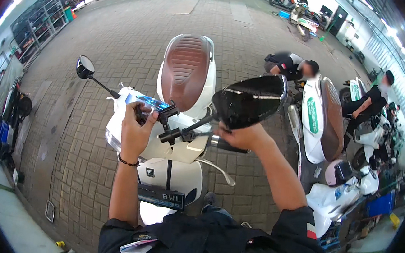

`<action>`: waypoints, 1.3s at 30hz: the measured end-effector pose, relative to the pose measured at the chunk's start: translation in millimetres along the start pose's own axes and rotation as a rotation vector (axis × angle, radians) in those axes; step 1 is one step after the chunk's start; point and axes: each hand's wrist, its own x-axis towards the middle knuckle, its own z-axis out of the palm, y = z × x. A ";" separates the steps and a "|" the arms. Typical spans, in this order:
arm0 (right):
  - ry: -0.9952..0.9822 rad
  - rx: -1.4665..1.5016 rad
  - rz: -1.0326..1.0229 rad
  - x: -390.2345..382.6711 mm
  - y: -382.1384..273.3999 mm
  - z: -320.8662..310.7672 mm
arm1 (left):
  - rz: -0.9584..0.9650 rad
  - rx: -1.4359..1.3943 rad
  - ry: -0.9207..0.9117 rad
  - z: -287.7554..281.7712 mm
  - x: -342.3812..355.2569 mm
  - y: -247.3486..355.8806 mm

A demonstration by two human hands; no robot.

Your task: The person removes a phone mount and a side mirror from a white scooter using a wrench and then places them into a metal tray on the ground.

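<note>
A white scooter (179, 174) stands upright in front of me, its brown ribbed seat (185, 70) on the far side. My left hand (137, 126) is closed at a black bracket, like a phone holder (167, 114), above the handlebar beside the lit blue display (151, 103). My right hand (245, 136) is closed, its fingertips under the large black mirror (254, 102). A thin grey bar (203, 134) runs from those fingers to the black clamp (171, 136) at the mirror stem; its kind is unclear. The other mirror (86, 67) sticks out at the left.
Two people crouch or sit by white scooters (314, 121) on the right. A pink helmet (339, 173) rests nearby. Motorcycles (8, 116) line the left wall. A brake lever (218, 170) juts out below my right hand. Brick paving (85, 165) surrounds the scooter.
</note>
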 end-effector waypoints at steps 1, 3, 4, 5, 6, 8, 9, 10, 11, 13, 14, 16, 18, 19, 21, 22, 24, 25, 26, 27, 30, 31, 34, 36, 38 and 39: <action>0.058 0.008 -0.047 -1.1 -6.5 -0.8 | -0.003 0.031 0.012 2.8 -0.1 2.3; 0.105 0.037 -0.067 -3.6 -15.7 -3.7 | -0.010 0.091 0.028 7.5 1.3 11.3; 0.127 0.054 -0.074 -4.8 -19.7 -4.8 | -0.016 0.122 0.033 9.4 1.2 15.6; -0.012 0.096 -0.003 -5.1 -22.7 -6.7 | 0.001 0.135 0.045 11.5 1.4 19.9; 0.009 0.107 -0.010 -5.3 -23.8 -7.5 | 0.024 0.136 0.028 10.7 2.6 18.3; 0.051 0.127 -0.019 -6.5 -26.2 -7.7 | 0.070 0.135 -0.013 6.2 4.2 13.0; -0.006 0.140 0.017 -8.6 -28.4 -7.9 | 0.089 0.144 -0.012 6.4 4.6 12.8; -0.062 0.151 0.055 -11.6 -32.0 -7.7 | 0.108 0.152 -0.013 6.4 5.1 12.6; -0.119 0.162 0.094 -14.8 -36.7 -7.9 | 0.128 0.159 -0.017 5.7 5.9 12.2; -0.179 0.149 0.197 -17.7 -57.1 -11.2 | 0.149 0.130 -0.071 1.0 6.6 7.4; -0.208 0.139 0.246 -18.5 -65.7 -10.9 | 0.161 0.113 -0.095 -2.3 7.3 5.8; -0.102 0.098 0.245 -25.9 -72.0 0.3 | 0.192 0.123 -0.090 -2.2 7.5 5.4; -0.064 0.073 0.268 -29.3 -79.1 4.8 | 0.210 0.148 -0.092 -1.0 7.3 4.3; -0.080 0.069 0.292 -30.6 -83.7 4.0 | 0.213 0.168 -0.097 0.6 8.1 3.5; -0.119 0.056 0.332 -33.1 -94.1 6.0 | 0.245 0.171 -0.103 1.9 11.0 6.2; -0.143 0.046 0.349 -34.4 -100.1 7.9 | 0.256 0.176 -0.127 0.1 14.1 7.6; -0.157 0.056 0.378 -35.3 -110.1 11.0 | 0.283 0.178 -0.175 -0.9 22.3 9.1; -0.148 0.074 0.390 -35.0 -114.4 13.1 | 0.263 0.154 -0.176 0.6 25.9 9.1; -0.139 0.093 0.402 -34.9 -118.4 15.5 | 0.289 0.195 -0.207 1.0 30.4 8.7; -0.096 0.114 0.387 -35.1 -121.6 19.1 | 0.315 0.239 -0.232 0.8 35.2 8.6; -0.021 0.166 0.372 -36.0 -131.5 24.5 | 0.348 0.225 -0.292 4.5 46.2 8.5; -0.030 0.177 0.392 -35.4 -134.3 23.9 | 0.353 0.226 -0.307 5.1 48.2 11.3; -0.025 0.223 0.440 -37.1 -141.5 31.3 | 0.388 0.236 -0.345 4.3 53.2 14.8; -0.018 0.256 0.480 -39.5 -151.2 37.0 | 0.415 0.204 -0.370 5.5 57.4 15.1; -0.017 0.281 0.532 -40.2 -163.6 42.7 | 0.439 0.128 -0.396 10.6 63.4 13.9; -0.017 0.291 0.558 -39.7 -168.9 44.3 | 0.449 0.135 -0.410 12.7 66.6 14.2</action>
